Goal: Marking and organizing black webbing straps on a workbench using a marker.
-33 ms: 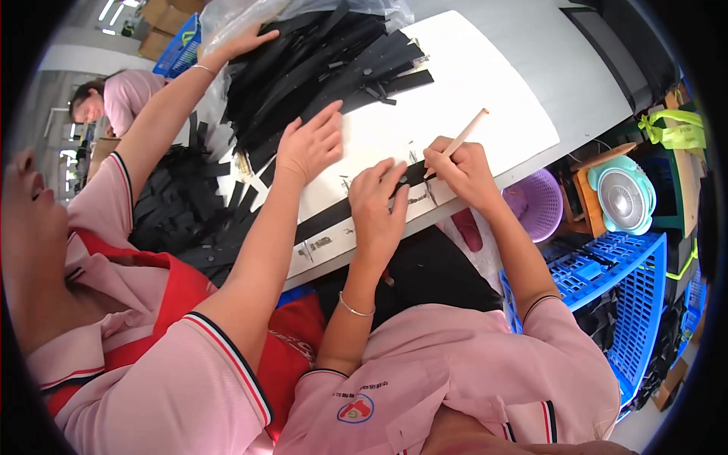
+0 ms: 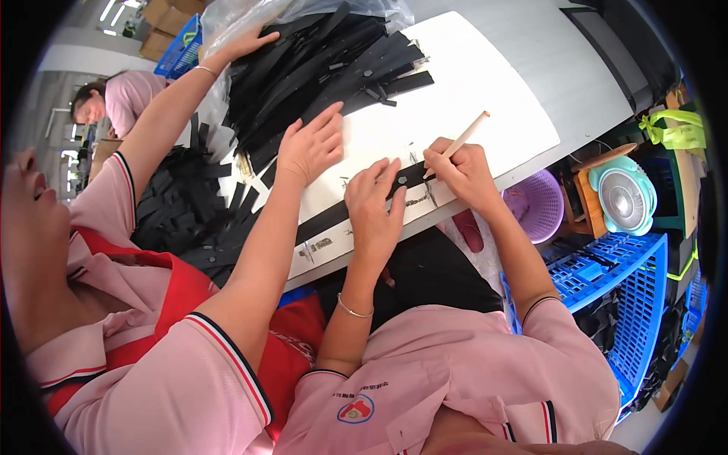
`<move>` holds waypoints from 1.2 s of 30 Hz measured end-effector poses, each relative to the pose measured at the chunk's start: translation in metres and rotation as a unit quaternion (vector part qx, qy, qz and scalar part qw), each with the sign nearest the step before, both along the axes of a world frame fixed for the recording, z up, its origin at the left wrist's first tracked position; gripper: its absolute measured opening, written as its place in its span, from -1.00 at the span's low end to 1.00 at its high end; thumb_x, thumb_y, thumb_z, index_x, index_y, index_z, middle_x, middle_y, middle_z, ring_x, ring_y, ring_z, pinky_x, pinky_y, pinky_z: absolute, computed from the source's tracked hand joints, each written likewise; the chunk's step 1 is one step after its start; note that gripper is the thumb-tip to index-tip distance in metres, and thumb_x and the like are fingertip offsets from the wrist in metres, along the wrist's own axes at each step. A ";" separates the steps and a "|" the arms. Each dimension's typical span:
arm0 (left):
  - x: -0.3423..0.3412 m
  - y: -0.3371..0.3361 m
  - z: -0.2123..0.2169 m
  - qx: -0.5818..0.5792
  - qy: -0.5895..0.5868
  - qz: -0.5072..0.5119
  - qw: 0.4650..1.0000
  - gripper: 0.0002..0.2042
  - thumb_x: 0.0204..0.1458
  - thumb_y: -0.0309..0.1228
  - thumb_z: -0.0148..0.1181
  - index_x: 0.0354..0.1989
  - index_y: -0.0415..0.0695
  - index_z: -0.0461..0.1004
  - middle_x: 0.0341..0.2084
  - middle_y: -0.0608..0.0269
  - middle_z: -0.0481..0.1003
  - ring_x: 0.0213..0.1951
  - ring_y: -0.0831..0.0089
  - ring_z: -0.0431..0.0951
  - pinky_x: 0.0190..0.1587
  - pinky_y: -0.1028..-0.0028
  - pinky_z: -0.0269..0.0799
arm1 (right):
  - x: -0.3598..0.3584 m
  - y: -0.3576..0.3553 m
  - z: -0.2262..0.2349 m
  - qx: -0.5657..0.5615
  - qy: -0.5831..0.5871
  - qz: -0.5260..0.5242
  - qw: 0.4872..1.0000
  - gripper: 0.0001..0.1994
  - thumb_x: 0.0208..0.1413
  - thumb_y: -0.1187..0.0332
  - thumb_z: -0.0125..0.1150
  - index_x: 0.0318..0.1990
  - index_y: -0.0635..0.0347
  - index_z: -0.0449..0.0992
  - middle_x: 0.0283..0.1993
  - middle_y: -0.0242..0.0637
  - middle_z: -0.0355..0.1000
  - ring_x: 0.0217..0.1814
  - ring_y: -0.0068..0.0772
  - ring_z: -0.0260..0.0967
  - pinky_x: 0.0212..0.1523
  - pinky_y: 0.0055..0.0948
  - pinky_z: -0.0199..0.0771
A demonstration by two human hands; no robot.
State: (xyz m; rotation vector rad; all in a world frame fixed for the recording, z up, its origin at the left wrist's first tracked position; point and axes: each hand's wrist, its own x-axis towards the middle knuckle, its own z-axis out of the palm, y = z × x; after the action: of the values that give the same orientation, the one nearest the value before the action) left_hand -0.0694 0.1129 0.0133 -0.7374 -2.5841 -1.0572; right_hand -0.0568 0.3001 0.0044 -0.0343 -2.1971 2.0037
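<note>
A black fabric strip (image 2: 324, 221) lies along the near edge of a white board (image 2: 493, 83). My left hand (image 2: 373, 203) rests on the strip with fingers stretched out, thumb apart. A small round dark piece (image 2: 403, 180) shows on the strip beside its fingertips. My right hand (image 2: 464, 171) is closed round a pale pencil (image 2: 470, 133), whose lower tip meets the strip's right end. Dark marks (image 2: 415, 202) show on the board around the strip.
At my left, a co-worker's hands (image 2: 309, 148) reach over a pile of black strips (image 2: 303, 76) beside clear plastic (image 2: 227, 30). More black pieces (image 2: 178, 189) are heaped nearby. Right of the table are a purple basket (image 2: 542, 201), a fan (image 2: 623, 193) and a blue crate (image 2: 637, 318).
My left hand has shifted slightly left along the strip, uncovering more of the small round piece. My right hand and the pencil are almost unmoved.
</note>
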 end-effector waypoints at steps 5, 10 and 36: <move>-0.019 -0.004 0.005 -0.035 -0.040 -0.020 0.998 -0.70 0.04 -0.56 0.29 -0.01 -0.13 0.63 -0.12 0.16 0.57 0.02 0.13 0.49 0.15 0.19 0.33 | 0.003 -0.002 -0.004 -0.077 0.034 -0.057 0.995 -0.76 0.32 0.36 0.19 -0.34 0.35 0.61 -0.46 -0.37 0.55 -0.44 -0.65 0.42 -0.40 -0.55 0.38; -0.054 0.015 -0.005 -0.041 -0.016 0.021 0.999 -0.71 0.10 -0.55 0.26 0.02 -0.19 0.61 -0.08 0.11 0.56 0.04 0.11 0.47 0.14 0.20 0.34 | 0.004 -0.002 -0.007 -0.114 0.049 -0.098 0.987 -0.77 0.32 0.38 0.20 -0.33 0.36 0.63 -0.44 -0.42 0.54 -0.43 -0.71 0.36 -0.39 -0.61 0.34; 0.011 -0.057 -0.022 -0.053 0.074 0.185 0.978 -0.82 0.13 -0.58 0.19 -0.14 -0.18 0.67 -0.07 0.12 0.63 0.05 0.08 0.51 0.22 0.17 0.32 | -0.006 -0.010 -0.004 0.001 0.102 -0.046 0.994 -0.73 0.41 0.25 0.17 0.10 0.18 0.60 -0.14 -0.30 0.63 -0.26 -0.52 0.53 -0.11 -0.55 0.53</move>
State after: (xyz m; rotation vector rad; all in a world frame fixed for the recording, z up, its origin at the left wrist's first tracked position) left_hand -0.0584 0.0555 -0.0091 -0.3192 -2.5285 -0.7273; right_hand -0.0629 0.2897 0.0004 0.0658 -2.0326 1.8669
